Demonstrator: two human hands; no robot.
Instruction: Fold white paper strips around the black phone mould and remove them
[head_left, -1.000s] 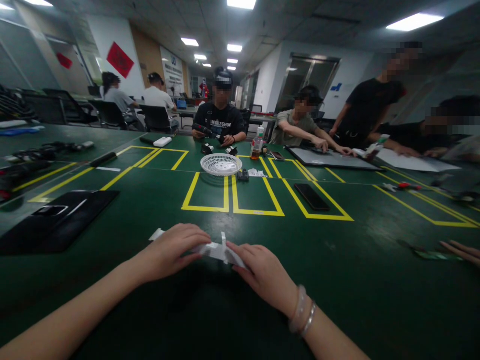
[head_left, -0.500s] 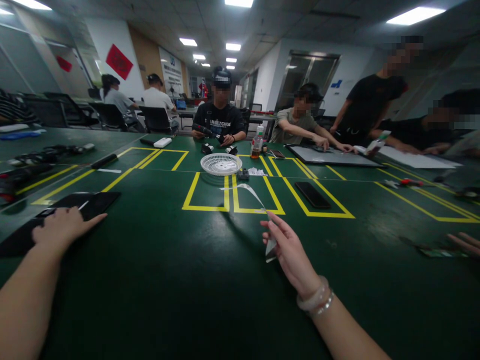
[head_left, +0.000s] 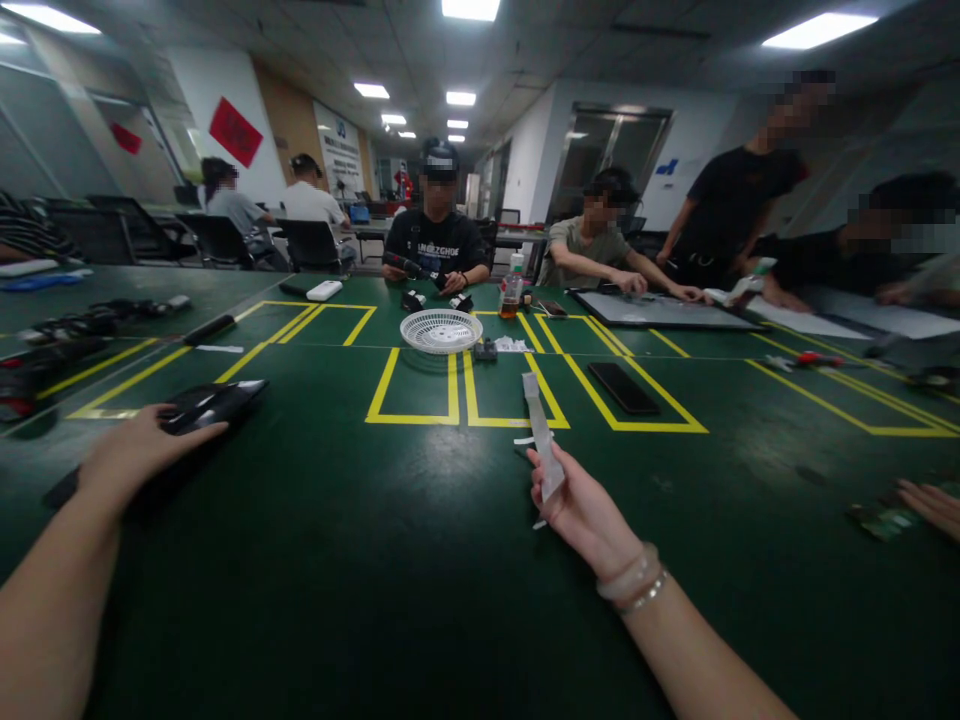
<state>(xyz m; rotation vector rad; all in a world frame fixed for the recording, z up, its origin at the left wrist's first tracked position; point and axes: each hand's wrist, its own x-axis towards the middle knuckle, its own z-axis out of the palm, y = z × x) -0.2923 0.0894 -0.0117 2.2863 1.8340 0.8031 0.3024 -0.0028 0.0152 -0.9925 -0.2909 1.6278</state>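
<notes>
1. My right hand (head_left: 583, 512) is raised over the table (head_left: 390, 580), near and a bit right of centre, with the fingers curled together.
2. Its thumb and fingers pinch the near end of a white strip (head_left: 541, 440).
3. The strip stands up out of the hand and leans slightly left. Its top end shows against the yellow tape (head_left: 414, 418) boxes.
4. My left hand (head_left: 139, 455) is out at the near left and lies on a black slab (head_left: 214, 402).
5. Its fingers are close together and stretched flat over the slab's near edge. I can't tell if they grip it.
6. The slab sits on the table just near a yellow line, and its far end catches glare.
7. A white basket (head_left: 441, 330) is at far centre, on the far edge of the tape boxes.
8. A dark phone (head_left: 622, 388) lies flat inside the right box, far right of the strip and well apart from it.
9. A bottle (head_left: 513, 290) stands beyond the basket, to its right.
10. Another person's hand (head_left: 930, 500) is at the near right edge, touching a green board (head_left: 881, 520).
11. More people sit along the far side of the table.
</notes>
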